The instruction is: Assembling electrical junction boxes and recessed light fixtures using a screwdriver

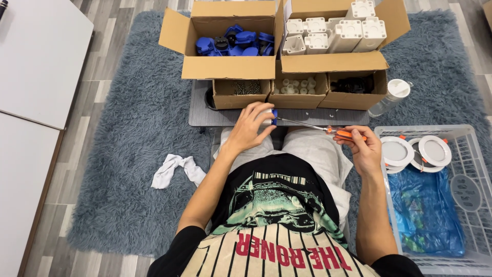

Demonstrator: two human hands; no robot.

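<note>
Left hand (249, 127) curls its fingers around a small white-and-blue plastic part (271, 117) just above the lap, at the near edge of the low grey desk (205, 115). Right hand (361, 149) grips the orange handle of a slim steel screwdriver (320, 128), whose tip meets the part. Behind stand cardboard boxes (230, 66) on a shaggy blue-grey rug (123, 154).
</note>
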